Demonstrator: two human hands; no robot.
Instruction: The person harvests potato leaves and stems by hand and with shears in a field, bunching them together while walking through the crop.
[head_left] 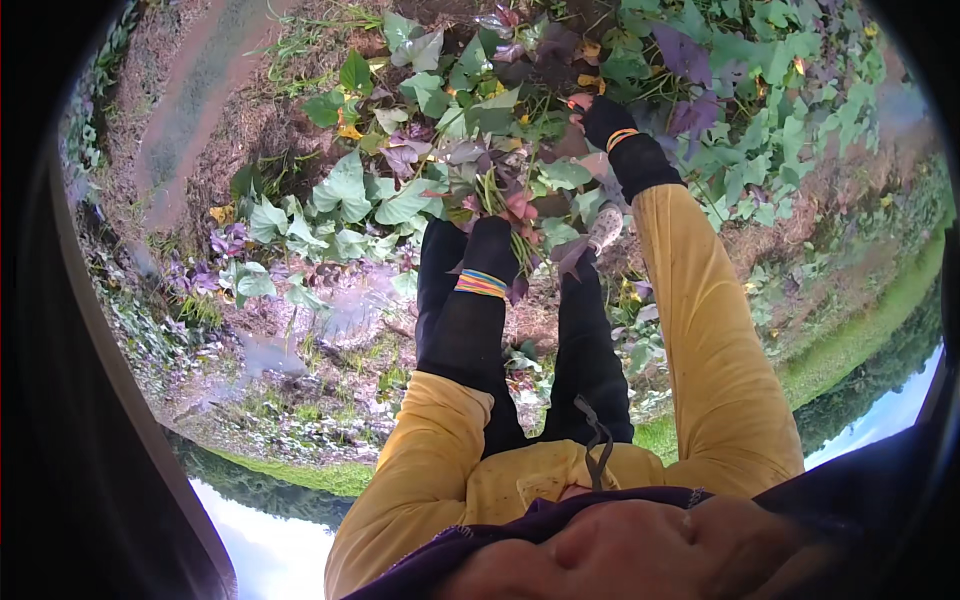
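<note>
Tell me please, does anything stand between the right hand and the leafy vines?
Nothing visible does: the right hand is among the leafy vines. Stems in the left hand are off to the side.

Left grip (496,232): vine stems (489,190) within. Right grip (598,116): ahead and right of left grip, amid foliage (775,110). Shoe (605,228): right of left grip, behind right grip. Right leg (588,350): behind both grips. Grass strip (850,335): far right of right grip, behind it.

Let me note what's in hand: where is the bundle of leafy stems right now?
In the head view, the bundle of leafy stems is above the picture's middle, gripped in the left hand, left of the speckled shoe.
</note>
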